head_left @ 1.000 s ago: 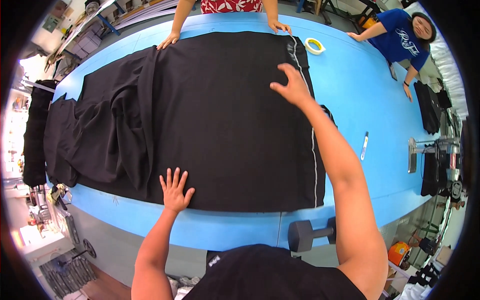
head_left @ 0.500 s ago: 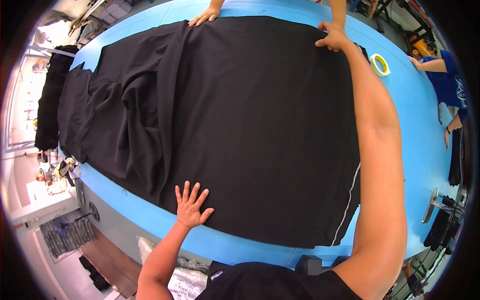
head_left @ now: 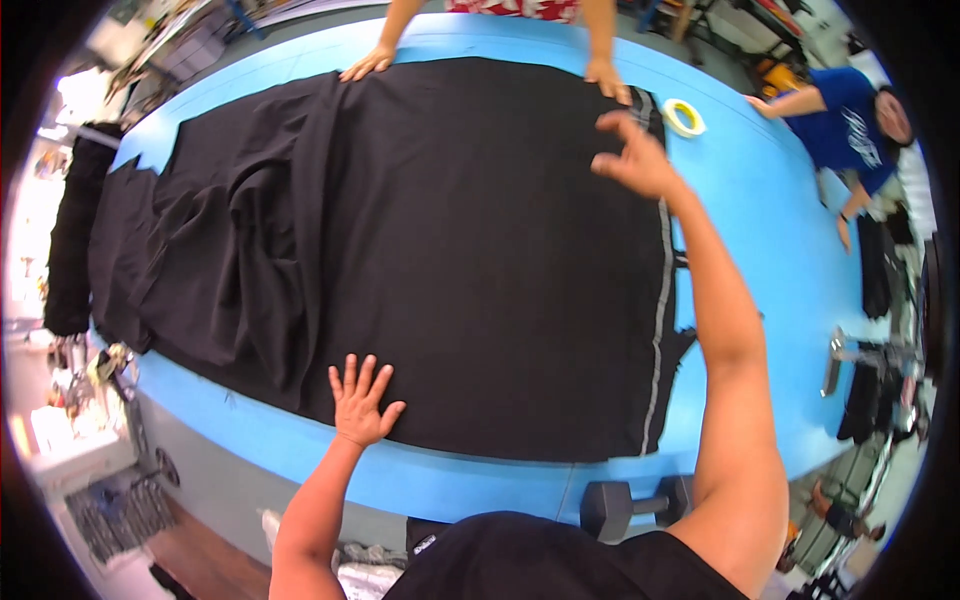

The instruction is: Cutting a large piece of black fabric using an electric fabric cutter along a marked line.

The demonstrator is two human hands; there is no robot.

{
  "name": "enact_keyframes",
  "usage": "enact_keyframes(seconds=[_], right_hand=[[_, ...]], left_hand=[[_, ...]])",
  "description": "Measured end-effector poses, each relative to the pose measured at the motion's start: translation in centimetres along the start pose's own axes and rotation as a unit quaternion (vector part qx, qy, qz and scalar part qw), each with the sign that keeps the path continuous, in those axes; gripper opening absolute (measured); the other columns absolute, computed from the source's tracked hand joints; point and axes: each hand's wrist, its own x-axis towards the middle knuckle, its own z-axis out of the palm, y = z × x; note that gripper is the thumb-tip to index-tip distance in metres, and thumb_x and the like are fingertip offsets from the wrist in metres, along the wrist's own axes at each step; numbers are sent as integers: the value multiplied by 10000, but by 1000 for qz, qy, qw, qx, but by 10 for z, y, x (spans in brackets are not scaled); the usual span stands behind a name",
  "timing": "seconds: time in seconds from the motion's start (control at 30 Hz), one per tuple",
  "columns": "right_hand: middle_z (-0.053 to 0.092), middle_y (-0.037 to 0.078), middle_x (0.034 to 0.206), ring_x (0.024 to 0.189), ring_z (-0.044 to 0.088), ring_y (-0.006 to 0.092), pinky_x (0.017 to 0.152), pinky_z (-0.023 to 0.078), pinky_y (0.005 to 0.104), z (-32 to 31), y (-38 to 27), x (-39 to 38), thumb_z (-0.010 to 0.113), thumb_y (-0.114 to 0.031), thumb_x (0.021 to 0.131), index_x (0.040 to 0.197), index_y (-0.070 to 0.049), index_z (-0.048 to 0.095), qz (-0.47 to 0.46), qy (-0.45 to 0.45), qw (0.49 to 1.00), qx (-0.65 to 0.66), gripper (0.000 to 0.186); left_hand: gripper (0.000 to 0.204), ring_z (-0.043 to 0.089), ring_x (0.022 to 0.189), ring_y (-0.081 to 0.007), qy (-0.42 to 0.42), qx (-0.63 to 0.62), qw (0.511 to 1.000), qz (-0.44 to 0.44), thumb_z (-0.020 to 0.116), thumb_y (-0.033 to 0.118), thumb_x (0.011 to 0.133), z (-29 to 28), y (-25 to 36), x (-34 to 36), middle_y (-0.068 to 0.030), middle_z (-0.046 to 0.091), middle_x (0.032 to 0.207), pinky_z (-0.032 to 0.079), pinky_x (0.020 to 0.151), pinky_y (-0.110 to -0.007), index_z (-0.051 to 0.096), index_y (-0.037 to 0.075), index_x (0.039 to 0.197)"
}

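Note:
A large black cloth [head_left: 480, 280] lies on the blue table [head_left: 500, 485], rumpled and folded in its left part and flat in its right part. A pale, narrow line [head_left: 659, 330] runs along its right edge. My left hand [head_left: 362, 405] rests palm down near the cloth's front edge, fingers spread. My right hand [head_left: 640, 160] is over the far right part, fingers apart and partly curved, holding nothing; whether it touches the cloth I cannot tell. A co-worker's left hand [head_left: 608, 82] and right hand [head_left: 368, 62] rest at the far edge.
A tape roll [head_left: 684, 117] lies right of the cloth. A person in blue [head_left: 840, 120] leans at the right end. A dumbbell [head_left: 606, 512] is at the front edge. Rolled black fabric [head_left: 75, 240] stands at the left end; metal equipment [head_left: 840, 355] sits at the right.
My right hand reached forward to the far right corner half a second ago and has drawn slightly back. My left hand stays on the cloth. The view has shifted with my head.

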Motion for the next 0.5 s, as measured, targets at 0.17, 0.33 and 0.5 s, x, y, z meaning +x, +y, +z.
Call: enact_keyframes(seconds=[0.17, 0.33, 0.5], right_hand=[[644, 54, 1135, 612, 526, 79, 567, 451, 277, -21, -61, -245, 828, -300, 790, 1190, -77, 585, 137, -79, 986, 51, 518], [690, 84, 1057, 739, 647, 140, 633, 514, 288, -5, -110, -444, 758, -159, 811, 1164, -25, 616, 299, 9, 952, 58, 403], [674, 157, 1122, 1074, 620, 328, 915, 509, 402, 25, -123, -576, 648, -14, 703, 1190, -17, 618, 305, -155, 933, -114, 488]], left_hand=[[662, 184, 1509, -392, 19, 3, 1000, 23, 605, 515, 900, 9, -2, 7, -124, 358, 1579, 44, 1191, -630, 509, 171, 1458], [642, 193, 1508, -380, 42, 21, 999, 27, 572, 486, 940, 8, -4, 6, -111, 334, 1597, 64, 1187, -633, 465, 167, 1486], [619, 192, 1513, -351, 60, 24, 997, 35, 532, 506, 969, 13, 0, 9, -83, 334, 1600, 75, 1190, -627, 446, 203, 1502]])
